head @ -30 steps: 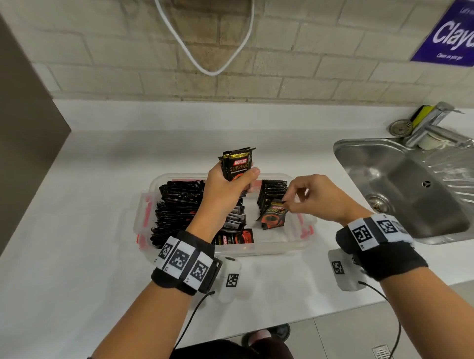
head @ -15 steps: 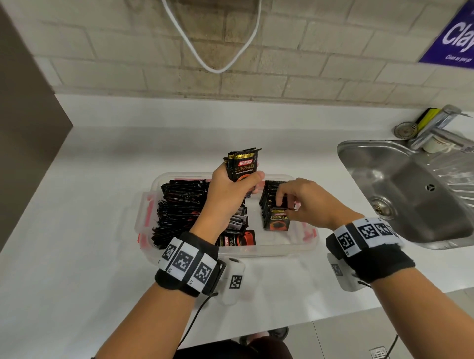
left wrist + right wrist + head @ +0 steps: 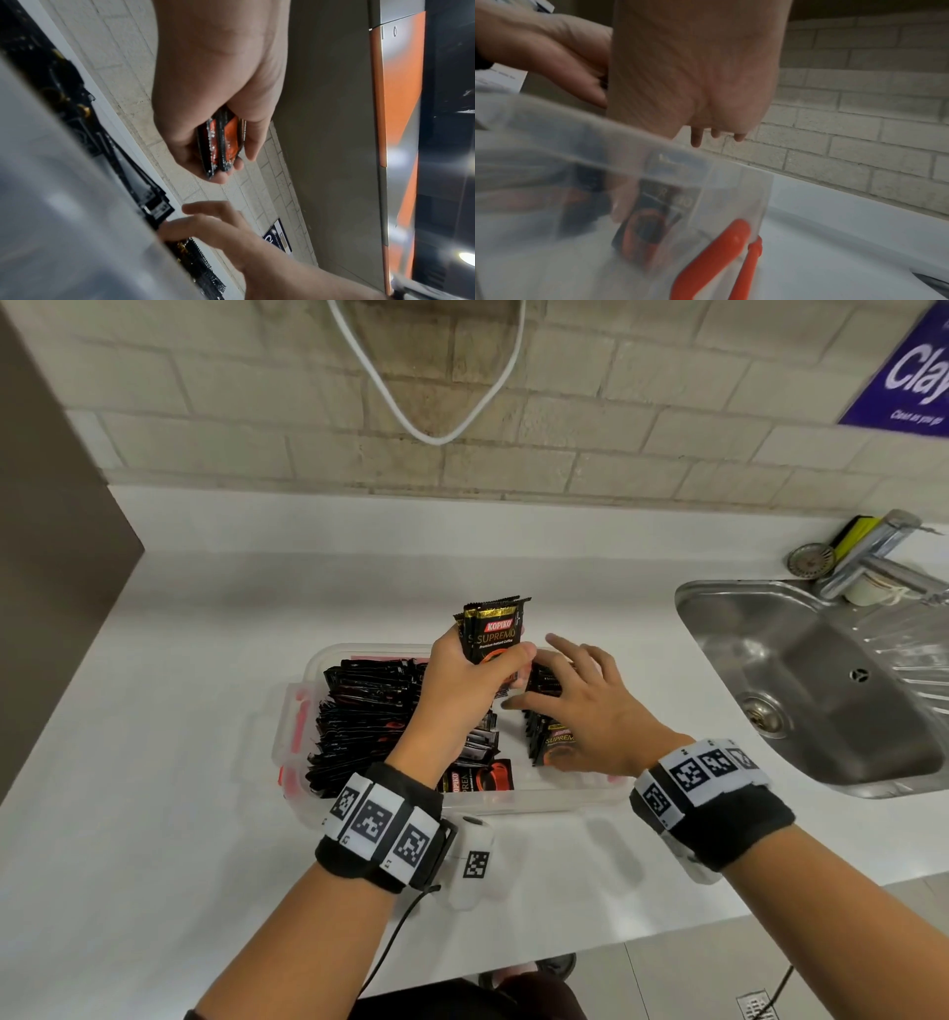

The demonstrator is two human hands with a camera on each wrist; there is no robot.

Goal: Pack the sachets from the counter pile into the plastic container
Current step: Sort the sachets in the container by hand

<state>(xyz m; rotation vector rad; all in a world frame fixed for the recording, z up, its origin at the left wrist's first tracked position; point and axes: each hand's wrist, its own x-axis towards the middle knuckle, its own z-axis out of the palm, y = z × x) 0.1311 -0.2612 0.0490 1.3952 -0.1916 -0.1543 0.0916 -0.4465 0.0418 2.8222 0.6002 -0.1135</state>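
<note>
Clear plastic container (image 3: pixel 518 806) on white surface (image 3: pixel 154 814), mostly packed with sachets. Right hand (image 3: pixel 590 711) off the short right-hand row (image 3: pixel 552 737) since half a second ago, fingers now spread, apparently empty. Left hand (image 3: pixel 462 683) gripping held sachets (image 3: pixel 493 634) above container; next insert likely.

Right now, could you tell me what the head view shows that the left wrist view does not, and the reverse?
Only the head view shows the sachet fronts printed KOPIKO SUPREMO, the whole plastic container with its rows of packed sachets, the sink and the white counter. Only the left wrist view shows the crimped bottom edges of the held sachets between thumb and fingers, seen from below. Both show the left hand gripping that small bundle and the right hand, fingers spread, at the sachets in the container.
</note>
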